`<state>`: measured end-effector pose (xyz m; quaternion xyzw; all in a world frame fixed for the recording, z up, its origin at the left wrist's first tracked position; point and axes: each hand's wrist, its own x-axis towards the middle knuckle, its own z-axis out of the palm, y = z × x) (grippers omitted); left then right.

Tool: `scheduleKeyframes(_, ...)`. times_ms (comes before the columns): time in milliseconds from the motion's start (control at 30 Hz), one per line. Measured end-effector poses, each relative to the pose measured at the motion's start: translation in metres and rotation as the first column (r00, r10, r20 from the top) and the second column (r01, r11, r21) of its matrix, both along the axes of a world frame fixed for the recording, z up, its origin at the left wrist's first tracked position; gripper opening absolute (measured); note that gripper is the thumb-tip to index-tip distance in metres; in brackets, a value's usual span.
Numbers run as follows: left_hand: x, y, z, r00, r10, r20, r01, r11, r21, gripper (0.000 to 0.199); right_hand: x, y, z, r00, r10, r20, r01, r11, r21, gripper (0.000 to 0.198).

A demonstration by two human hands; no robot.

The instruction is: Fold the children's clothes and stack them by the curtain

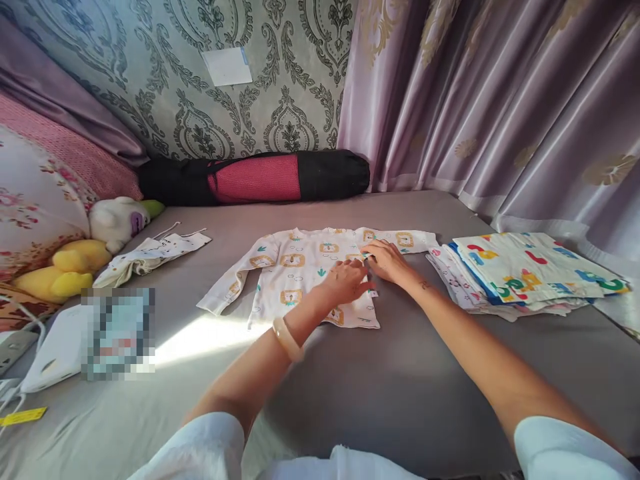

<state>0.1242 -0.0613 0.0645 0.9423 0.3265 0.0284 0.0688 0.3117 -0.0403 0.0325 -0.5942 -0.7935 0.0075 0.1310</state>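
A white long-sleeved child's shirt (306,277) with orange lion faces lies spread on the grey bed sheet. Its left-hand sleeve angles downward, while the other points straight out to the right. My left hand (346,283), with a pale bangle at the wrist, rests palm down over the shirt's right side, thumb apart from the bent fingers. Close by, my right hand (387,261) has its fingertips and thumb closed at the shirt's edge below the right-hand sleeve. The cloth between them is partly hidden.
Folded printed clothes (537,270) are stacked at the right. To the left lie a crumpled white garment (155,257), plush toys (75,267), a white device (57,350) with cables, and a blurred-out object (123,333). A black and red long bag (255,177) lies along the wall.
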Motion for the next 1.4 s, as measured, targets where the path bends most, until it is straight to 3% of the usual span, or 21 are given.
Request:
scheduleKeyframes(167,-0.015,-0.054,0.005,0.995,-0.101,0.011,0.101,0.994,-0.043,0.053,0.0,-0.004,-0.005,0.997,-0.025,0.076,0.024,1.0,0.009,0.041)
scheduleKeyframes(300,-0.019,-0.075,-0.003,0.999,-0.045,-0.018,0.043,0.994,-0.103,0.036,0.0,-0.001,-0.008,0.993,-0.043,0.107,0.039,0.999,0.036,0.04)
scheduleKeyframes(467,-0.013,-0.085,-0.009,0.999,0.028,-0.016,-0.029,0.998,-0.059,0.028,0.001,0.004,-0.007,0.991,-0.031,0.128,0.024,0.998,0.058,0.039)
scheduleKeyframes(633,-0.005,-0.086,-0.007,0.963,0.194,0.187,-0.168,0.975,-0.146,0.027,0.001,0.008,-0.004,0.988,-0.012,0.156,0.002,0.998,0.064,0.037)
scheduleKeyframes(733,-0.001,-0.086,-0.013,0.972,0.165,0.167,-0.131,0.972,-0.194,0.025,0.001,0.009,-0.003,0.986,-0.02,0.164,0.011,0.998,0.055,0.035)
scheduleKeyframes(867,0.004,-0.088,-0.021,0.984,0.104,0.143,-0.084,0.987,-0.135,0.028,-0.007,0.006,0.002,0.982,-0.06,0.18,0.055,0.998,0.029,0.035)
scheduleKeyframes(1033,0.0,-0.098,-0.018,0.996,-0.029,0.089,0.035,0.997,-0.074,0.027,-0.045,-0.006,0.002,0.992,-0.061,0.115,0.051,0.995,0.08,0.043)
scheduleKeyframes(1100,-0.008,-0.1,-0.014,0.99,-0.09,0.112,0.101,0.989,-0.103,0.025,-0.065,-0.013,-0.006,0.996,-0.009,0.093,0.003,0.998,0.059,0.049)
scheduleKeyframes(1233,-0.04,-0.094,-0.009,0.951,-0.175,0.256,0.23,0.952,-0.203,0.027,-0.089,-0.022,-0.026,0.995,-0.053,0.083,0.058,0.997,-0.053,0.061)
scheduleKeyframes(1333,-0.074,-0.081,-0.007,0.933,-0.054,0.357,0.151,0.956,-0.251,0.028,-0.092,-0.023,-0.031,0.994,-0.07,0.079,0.079,0.989,-0.123,0.064)
scheduleKeyframes(1400,-0.103,-0.069,-0.006,0.896,0.13,0.425,0.002,0.955,-0.296,0.029,-0.091,-0.022,-0.028,0.995,-0.067,0.078,0.078,0.986,-0.146,0.064)
